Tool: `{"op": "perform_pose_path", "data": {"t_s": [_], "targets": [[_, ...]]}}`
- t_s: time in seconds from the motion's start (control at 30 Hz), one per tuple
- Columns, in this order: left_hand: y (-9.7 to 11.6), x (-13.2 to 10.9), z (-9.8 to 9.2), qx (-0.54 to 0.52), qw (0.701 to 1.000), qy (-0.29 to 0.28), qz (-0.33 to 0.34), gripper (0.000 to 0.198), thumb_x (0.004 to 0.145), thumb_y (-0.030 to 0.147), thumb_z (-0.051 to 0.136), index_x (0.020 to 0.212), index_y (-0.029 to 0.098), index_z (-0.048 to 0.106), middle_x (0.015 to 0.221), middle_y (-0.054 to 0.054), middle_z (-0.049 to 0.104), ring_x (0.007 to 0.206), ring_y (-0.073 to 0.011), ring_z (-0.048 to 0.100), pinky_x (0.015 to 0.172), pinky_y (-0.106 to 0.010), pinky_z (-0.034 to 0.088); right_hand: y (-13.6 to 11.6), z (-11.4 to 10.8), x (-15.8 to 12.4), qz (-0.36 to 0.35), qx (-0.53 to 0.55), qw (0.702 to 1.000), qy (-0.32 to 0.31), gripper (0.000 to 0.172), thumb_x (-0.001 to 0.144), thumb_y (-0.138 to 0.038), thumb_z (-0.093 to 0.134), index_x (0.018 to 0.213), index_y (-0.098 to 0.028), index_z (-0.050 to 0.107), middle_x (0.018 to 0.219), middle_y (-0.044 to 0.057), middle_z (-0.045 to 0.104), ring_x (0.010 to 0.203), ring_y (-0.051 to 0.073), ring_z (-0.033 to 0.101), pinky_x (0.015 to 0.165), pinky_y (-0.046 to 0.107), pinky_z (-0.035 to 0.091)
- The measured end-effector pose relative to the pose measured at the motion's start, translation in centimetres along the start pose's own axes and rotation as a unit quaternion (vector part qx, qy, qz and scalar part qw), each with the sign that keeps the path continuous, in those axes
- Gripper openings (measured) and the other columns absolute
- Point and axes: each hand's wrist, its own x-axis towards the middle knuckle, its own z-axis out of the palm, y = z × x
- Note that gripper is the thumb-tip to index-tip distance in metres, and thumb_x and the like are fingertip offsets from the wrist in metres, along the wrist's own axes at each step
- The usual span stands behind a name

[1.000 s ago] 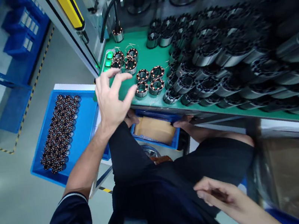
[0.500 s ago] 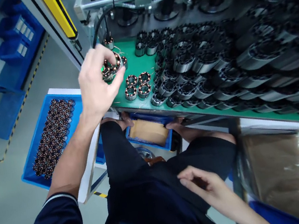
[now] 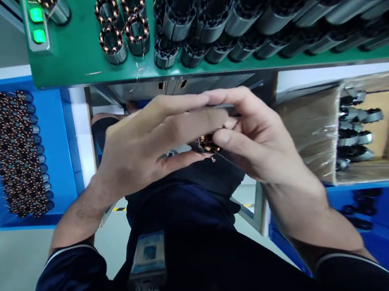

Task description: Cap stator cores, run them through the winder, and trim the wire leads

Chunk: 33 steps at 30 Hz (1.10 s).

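Both my hands meet over my lap, below the green bench (image 3: 85, 59). My left hand (image 3: 142, 144) is closed around a copper-wound stator (image 3: 206, 142), of which only a small part shows between the fingers. My right hand (image 3: 251, 131) pinches the same stator from the right side. Thin wire ends hang under it. Several more wound stators (image 3: 122, 24) stand on the bench above my hands.
A blue tray (image 3: 56, 138) at the left holds several rows of wound stators (image 3: 14, 154). Dark unwound stator cores (image 3: 250, 9) crowd the bench's right part. A lined box (image 3: 308, 117) at the right holds more parts. Green lit buttons (image 3: 37, 24) sit on the bench's left edge.
My left hand took a wound stator from the bench and brought it down to my lap. My right hand rose to meet it. The view tilted downward.
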Motion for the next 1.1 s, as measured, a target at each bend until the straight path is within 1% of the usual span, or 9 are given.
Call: {"op": "perform_pose_path", "data": {"t_s": [0.13,0.3,0.37,0.5,0.6,0.67,0.8,0.97,1.1], "targets": [[-1.0,-0.1,-0.5,0.151,0.982,0.040,0.106,0.006,0.112,0.031,0.090,0.114,0.035,0.085,0.119,0.009,0.092,0.103,-0.0156,0.090,0.101,-0.036,0.074,0.7,-0.5,-0.2,0.014,0.026,1.000,0.005,0.058,0.104,-0.058,0.098,0.152,-0.038,0.074,0.104,-0.003,0.087,0.083,0.020,0.087,0.082,0.036,0.080],[-2.8,-0.3,0.2,0.155,0.952,0.086,0.251,0.012,0.110,0.024,0.087,0.099,0.028,0.087,0.103,0.008,0.086,0.089,-0.0156,0.075,0.081,-0.038,0.067,0.6,-0.7,0.2,0.027,0.045,0.998,0.031,0.058,0.099,-0.058,0.101,0.147,-0.034,0.077,0.112,-0.001,0.089,0.082,0.017,0.089,0.075,0.028,0.079],[-3.3,-1.9,1.5,0.131,0.966,0.075,0.208,0.015,0.110,0.026,0.087,0.096,0.030,0.086,0.101,0.011,0.087,0.089,-0.0176,0.074,0.088,-0.041,0.066,0.2,-1.0,0.1,0.020,0.060,0.997,0.051,0.059,0.098,-0.058,0.102,0.147,-0.036,0.077,0.113,-0.002,0.090,0.083,0.018,0.090,0.073,0.028,0.078],[-3.6,-6.5,4.6,0.083,0.994,-0.064,0.007,0.019,0.111,0.025,0.084,0.092,0.028,0.080,0.095,0.006,0.089,0.096,-0.0222,0.080,0.089,-0.044,0.062,-0.9,-1.6,-0.7,-0.021,0.064,0.994,0.086,0.053,0.098,-0.053,0.104,0.144,-0.041,0.081,0.110,-0.002,0.090,0.087,0.023,0.092,0.069,0.031,0.078],[-3.0,-7.6,5.5,-0.058,0.981,-0.015,-0.183,0.010,0.109,0.037,0.093,0.102,0.031,0.089,0.096,0.002,0.089,0.093,-0.0212,0.080,0.087,-0.042,0.061,-1.0,-1.6,-1.4,-0.034,0.024,0.994,0.102,0.048,0.099,-0.047,0.103,0.142,-0.048,0.083,0.129,-0.001,0.090,0.106,0.028,0.093,0.093,0.044,0.083],[-2.0,-6.4,5.4,-0.137,0.957,0.053,-0.251,0.024,0.103,0.056,0.099,0.114,0.035,0.094,0.107,0.000,0.091,0.100,-0.0225,0.082,0.096,-0.045,0.065,-0.6,-1.3,-1.5,-0.035,-0.019,0.994,0.105,0.049,0.101,-0.047,0.101,0.146,-0.052,0.080,0.137,-0.002,0.088,0.118,0.030,0.090,0.112,0.051,0.079],[0.1,-2.9,4.8,-0.173,0.938,0.086,-0.289,0.048,0.104,0.082,0.087,0.119,0.037,0.093,0.126,-0.004,0.086,0.120,-0.0277,0.082,0.112,-0.056,0.069,0.9,-0.3,-1.0,-0.059,-0.061,0.992,0.098,0.053,0.103,-0.050,0.100,0.151,-0.045,0.077,0.122,0.001,0.088,0.114,0.028,0.090,0.107,0.046,0.079],[-0.5,-3.5,6.6,-0.276,0.916,0.072,-0.281,0.025,0.114,0.056,0.087,0.106,0.033,0.090,0.118,-0.003,0.085,0.116,-0.0249,0.083,0.112,-0.054,0.070,1.1,0.2,-1.1,-0.065,-0.044,0.990,0.121,0.050,0.104,-0.058,0.097,0.146,-0.041,0.078,0.114,0.002,0.088,0.115,0.030,0.091,0.101,0.047,0.080],[-2.2,-5.8,8.2,-0.358,0.877,0.076,-0.312,0.023,0.109,0.048,0.093,0.099,0.028,0.090,0.105,-0.003,0.086,0.099,-0.0192,0.083,0.090,-0.038,0.070,0.3,-0.5,-2.2,-0.049,0.004,0.996,0.074,0.048,0.105,-0.055,0.094,0.151,-0.050,0.079,0.111,0.001,0.090,0.107,0.031,0.091,0.089,0.047,0.080]]}}
